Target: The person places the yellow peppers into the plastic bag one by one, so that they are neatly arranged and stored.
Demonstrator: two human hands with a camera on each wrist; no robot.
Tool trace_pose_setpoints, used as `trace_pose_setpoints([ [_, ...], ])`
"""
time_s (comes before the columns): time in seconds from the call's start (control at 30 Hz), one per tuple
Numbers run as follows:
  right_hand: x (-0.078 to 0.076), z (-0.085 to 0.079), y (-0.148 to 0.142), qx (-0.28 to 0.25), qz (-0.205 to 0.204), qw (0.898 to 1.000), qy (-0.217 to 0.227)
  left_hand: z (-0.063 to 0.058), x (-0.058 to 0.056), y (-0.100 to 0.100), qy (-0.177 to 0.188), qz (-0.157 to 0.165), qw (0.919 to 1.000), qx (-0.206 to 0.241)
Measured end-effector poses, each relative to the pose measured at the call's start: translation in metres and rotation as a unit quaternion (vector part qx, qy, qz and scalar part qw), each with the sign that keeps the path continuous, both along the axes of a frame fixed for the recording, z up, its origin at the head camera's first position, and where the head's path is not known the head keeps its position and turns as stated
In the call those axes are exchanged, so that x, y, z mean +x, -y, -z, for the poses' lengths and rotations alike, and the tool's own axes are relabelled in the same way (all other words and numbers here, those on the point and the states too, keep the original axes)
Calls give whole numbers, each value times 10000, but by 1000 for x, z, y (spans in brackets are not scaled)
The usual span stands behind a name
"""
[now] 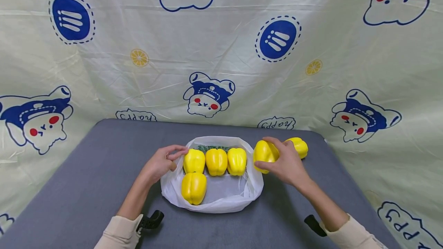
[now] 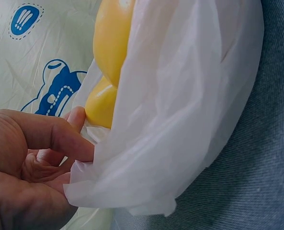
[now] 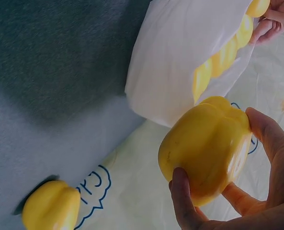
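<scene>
Pale cloth (image 1: pixel 110 64) printed with blue bears and badges is the largest thing we see, hanging beyond both grips. Under them we have the grey table (image 1: pixel 100 180). Between our two grips sits the white bag (image 1: pixel 221 207), its mouth spread wide, its right rim just beside what our right hand holds. Cream sleeves (image 1: pixel 119 233) come in on the near side of both grips.

Our right hand (image 1: pixel 285 162) is spread around the held pepper (image 1: pixel 264 155), gripping it between thumb and fingertips; we cannot tell whether that pepper touches the bag. Our left hand (image 1: pixel 160 164) has a narrow grip, pinching the bag's far left rim.

Four more yellow peppers (image 1: pixel 216 162) lie in the bag: three in a row, running from just beside the left grip toward the right one, and a fourth on the near side of the row's left end. Another, the loose pepper (image 1: pixel 300 148), lies on the table just past the right grip, to its right. Smallest, we see a black strap (image 1: pixel 152 221) by the left wrist, on the near side of that grip.
</scene>
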State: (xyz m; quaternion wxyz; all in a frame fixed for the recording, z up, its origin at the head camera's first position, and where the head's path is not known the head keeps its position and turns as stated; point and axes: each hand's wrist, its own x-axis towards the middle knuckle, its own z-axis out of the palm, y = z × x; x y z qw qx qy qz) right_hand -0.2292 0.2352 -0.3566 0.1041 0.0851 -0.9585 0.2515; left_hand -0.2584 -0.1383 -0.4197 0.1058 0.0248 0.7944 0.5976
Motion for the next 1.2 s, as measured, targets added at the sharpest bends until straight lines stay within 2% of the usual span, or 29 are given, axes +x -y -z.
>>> trace_pose_setpoints([
  [0.6, 5, 4, 39, -87, -364, 9989, 296, 0, 0, 0, 34, -32, 10000, -54],
  [0.77, 7, 7, 51, -130, -374, 9978, 537, 0, 0, 0, 41, -9, 10000, -37],
  [1.2, 17, 17, 80, -342, -502, 9960, 663, 0, -1, 0, 44, 1, 10000, -24],
])
